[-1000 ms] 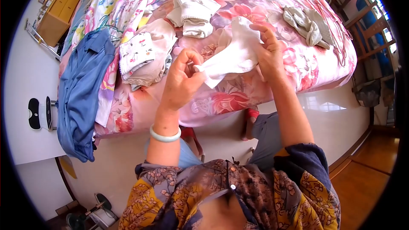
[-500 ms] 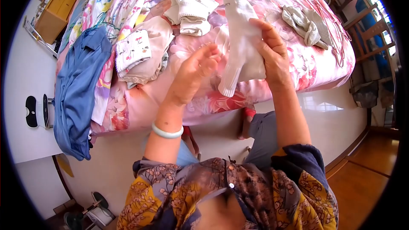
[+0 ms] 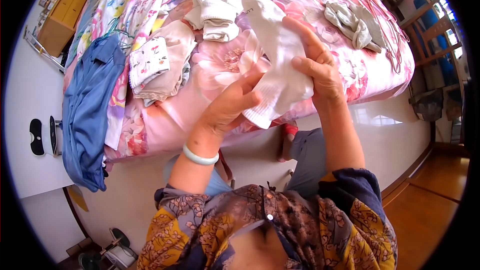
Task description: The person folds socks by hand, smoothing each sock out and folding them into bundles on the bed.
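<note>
A pair of white socks (image 3: 282, 80), or one sock with a second layer behind it, is held above the near edge of the bed. Dark lettering shows near its toe, and the ribbed cuff points down toward me. My right hand (image 3: 325, 72) is closed on its right side, thumb in front. At the cuff's left edge, my left hand (image 3: 231, 104) has thumb and fingers closed on the sock; part of the fingertips is hidden. Beyond it lie folded white socks (image 3: 219, 17) with ribbed cuffs. Crumpled grey socks (image 3: 355, 27) lie to the right.
A pink floral bedspread (image 3: 227, 60) covers the bed. To the left are a stack of folded clothes (image 3: 150, 65), a blue garment (image 3: 90, 110) hanging over the edge, and a multicoloured cloth (image 3: 145, 0). Pink cords (image 3: 395, 45) and a wooden chair (image 3: 435, 35) are at the right.
My left hand has moved in from beside the sock to its cuff, with the fingers closing. The sock has shifted slightly left and turned, its cuff spreading wider.
</note>
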### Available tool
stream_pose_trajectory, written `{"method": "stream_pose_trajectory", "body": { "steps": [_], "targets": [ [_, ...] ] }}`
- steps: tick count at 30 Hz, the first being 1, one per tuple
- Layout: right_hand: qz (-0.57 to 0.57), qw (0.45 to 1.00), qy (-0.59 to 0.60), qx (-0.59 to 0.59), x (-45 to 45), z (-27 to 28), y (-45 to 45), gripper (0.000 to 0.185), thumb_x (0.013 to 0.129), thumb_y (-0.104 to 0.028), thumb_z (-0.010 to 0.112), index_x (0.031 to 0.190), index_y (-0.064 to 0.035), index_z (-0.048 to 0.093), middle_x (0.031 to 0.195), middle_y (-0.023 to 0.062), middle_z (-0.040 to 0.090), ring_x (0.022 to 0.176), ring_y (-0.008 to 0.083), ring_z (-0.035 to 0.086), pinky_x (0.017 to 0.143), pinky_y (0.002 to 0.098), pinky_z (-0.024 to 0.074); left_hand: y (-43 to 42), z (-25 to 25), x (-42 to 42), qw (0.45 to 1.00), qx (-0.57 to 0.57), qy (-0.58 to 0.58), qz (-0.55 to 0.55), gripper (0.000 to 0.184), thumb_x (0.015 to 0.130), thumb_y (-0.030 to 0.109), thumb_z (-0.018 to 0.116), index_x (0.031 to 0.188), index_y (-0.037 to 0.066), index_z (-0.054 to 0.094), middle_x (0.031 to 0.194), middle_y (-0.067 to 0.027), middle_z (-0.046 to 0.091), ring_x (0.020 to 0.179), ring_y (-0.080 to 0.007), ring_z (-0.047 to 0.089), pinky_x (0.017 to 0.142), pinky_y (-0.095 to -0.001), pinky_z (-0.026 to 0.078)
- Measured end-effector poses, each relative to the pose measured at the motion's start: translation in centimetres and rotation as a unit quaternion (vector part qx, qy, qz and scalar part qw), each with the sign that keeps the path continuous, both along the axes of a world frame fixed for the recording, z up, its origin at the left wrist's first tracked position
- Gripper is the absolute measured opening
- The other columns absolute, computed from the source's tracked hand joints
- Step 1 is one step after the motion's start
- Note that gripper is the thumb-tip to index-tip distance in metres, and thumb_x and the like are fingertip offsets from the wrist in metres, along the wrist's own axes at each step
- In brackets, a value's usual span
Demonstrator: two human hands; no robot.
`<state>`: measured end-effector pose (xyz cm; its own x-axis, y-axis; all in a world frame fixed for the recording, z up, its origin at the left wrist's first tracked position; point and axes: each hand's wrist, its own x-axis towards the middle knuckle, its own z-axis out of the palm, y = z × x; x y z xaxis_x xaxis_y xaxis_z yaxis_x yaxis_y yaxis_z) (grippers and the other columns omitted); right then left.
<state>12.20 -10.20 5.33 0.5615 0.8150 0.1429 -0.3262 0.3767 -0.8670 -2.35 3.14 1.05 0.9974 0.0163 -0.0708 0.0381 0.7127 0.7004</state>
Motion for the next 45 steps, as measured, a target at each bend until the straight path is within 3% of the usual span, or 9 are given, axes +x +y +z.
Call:
{"method": "stream_pose_trajectory", "body": {
  "steps": [8, 15, 21, 24, 28, 32, 35, 42, 45],
  "targets": [
    [0.017, 1.000, -0.003, -0.022, -0.7, 0.0, 0.2, 0.065, 0.075, -0.004, 0.062, 0.138, -0.0009, 0.046, 0.134, 0.0093, 0.052, 0.122, 0.0179, 0.050, 0.104, 0.0294, 0.0369, -0.6, 0.2, 0.7, 0.999, 0.036, 0.034, 0.018, 0.035, 0.091, 0.023, 0.068, 0.117, 0.001, 0.060, 0.100, -0.0004, 0.064, 0.087, -0.0068, 0.060, 0.076, -0.0233, 0.050],
    [-0.025, 0.998, 0.053, -0.026, 0.2, -1.7, 0.7, 0.058, 0.078, 0.006, 0.052, 0.136, 0.0000, 0.049, 0.130, 0.0110, 0.055, 0.116, 0.0172, 0.054, 0.098, 0.0286, 0.0425, -0.3, -0.5, 0.9, 0.987, 0.079, 0.009, 0.140, 0.040, 0.089, 0.002, 0.063, 0.128, 0.002, 0.053, 0.107, -0.0072, 0.066, 0.095, -0.0154, 0.066, 0.082, -0.0282, 0.056],
    [-0.050, 0.998, 0.027, -0.024, 0.0, -1.8, 1.2, 0.067, 0.077, 0.009, 0.047, 0.142, -0.0001, 0.040, 0.136, 0.0116, 0.050, 0.122, 0.0174, 0.049, 0.100, 0.0285, 0.0400, 0.2, -0.1, 1.0, 0.996, -0.060, 0.037, 0.047, 0.047, 0.091, 0.001, 0.058, 0.136, 0.002, 0.046, 0.118, -0.0084, 0.061, 0.102, -0.0157, 0.063, 0.085, -0.0291, 0.055],
    [-0.054, 0.998, 0.005, -0.015, 0.1, -2.1, 1.4, 0.069, 0.076, 0.009, 0.046, 0.144, 0.0012, 0.037, 0.137, 0.0120, 0.049, 0.123, 0.0173, 0.049, 0.100, 0.0274, 0.0391, 0.3, -0.2, 0.8, 0.999, -0.026, 0.017, 0.035, 0.052, 0.092, -0.001, 0.054, 0.141, 0.003, 0.040, 0.125, -0.0086, 0.058, 0.109, -0.0156, 0.060, 0.092, -0.0304, 0.051],
    [-0.046, 0.997, -0.011, -0.068, 0.6, -2.1, 0.9, 0.064, 0.079, 0.003, 0.046, 0.142, 0.0025, 0.039, 0.124, 0.0124, 0.059, 0.115, 0.0168, 0.056, 0.095, 0.0281, 0.0434, -0.1, 0.8, 0.9, 0.992, 0.094, -0.009, 0.089, 0.050, 0.091, -0.004, 0.052, 0.140, 0.001, 0.041, 0.124, -0.0071, 0.058, 0.113, -0.0144, 0.057, 0.095, -0.0294, 0.048],
    [0.010, 0.988, 0.148, -0.038, 1.7, -4.7, 0.9, 0.042, 0.093, -0.020, 0.050, 0.129, 0.0035, 0.052, 0.111, 0.0121, 0.065, 0.102, 0.0192, 0.063, 0.088, 0.0319, 0.0496, 0.7, 0.5, 0.4, 0.985, 0.149, -0.039, 0.075, 0.054, 0.090, -0.008, 0.049, 0.142, 0.002, 0.039, 0.128, -0.0058, 0.057, 0.117, -0.0137, 0.054, 0.099, -0.0294, 0.044],
    [0.033, 0.976, 0.213, -0.035, 1.3, -5.6, 1.9, 0.053, 0.098, -0.047, 0.048, 0.118, 0.0020, 0.058, 0.111, 0.0129, 0.066, 0.098, 0.0218, 0.065, 0.087, 0.0351, 0.0524, 1.0, 0.4, 0.0, 0.977, 0.203, -0.053, 0.040, 0.058, 0.090, -0.009, 0.048, 0.145, 0.003, 0.036, 0.131, -0.0050, 0.055, 0.120, -0.0134, 0.053, 0.100, -0.0293, 0.042],
    [0.010, 0.977, 0.213, -0.023, 1.3, -3.3, 1.4, 0.045, 0.091, -0.036, 0.064, 0.114, 0.0019, 0.060, 0.102, 0.0100, 0.068, 0.092, 0.0190, 0.067, 0.081, 0.0329, 0.0544, 1.4, -0.1, -0.9, 0.979, 0.200, -0.016, -0.048, 0.065, 0.087, -0.010, 0.051, 0.148, 0.005, 0.032, 0.129, -0.0043, 0.056, 0.118, -0.0130, 0.054, 0.099, -0.0288, 0.043],
    [0.004, 0.988, 0.151, -0.043, 1.6, -2.8, 1.2, 0.023, 0.090, -0.019, 0.066, 0.104, -0.0011, 0.065, 0.093, 0.0052, 0.069, 0.084, 0.0124, 0.066, 0.076, 0.0266, 0.0527, 1.3, 0.2, -1.0, 0.972, 0.229, -0.024, -0.050, 0.060, 0.088, -0.009, 0.052, 0.145, 0.003, 0.038, 0.124, -0.0037, 0.059, 0.115, -0.0116, 0.055, 0.096, -0.0275, 0.044]
  ]
}}
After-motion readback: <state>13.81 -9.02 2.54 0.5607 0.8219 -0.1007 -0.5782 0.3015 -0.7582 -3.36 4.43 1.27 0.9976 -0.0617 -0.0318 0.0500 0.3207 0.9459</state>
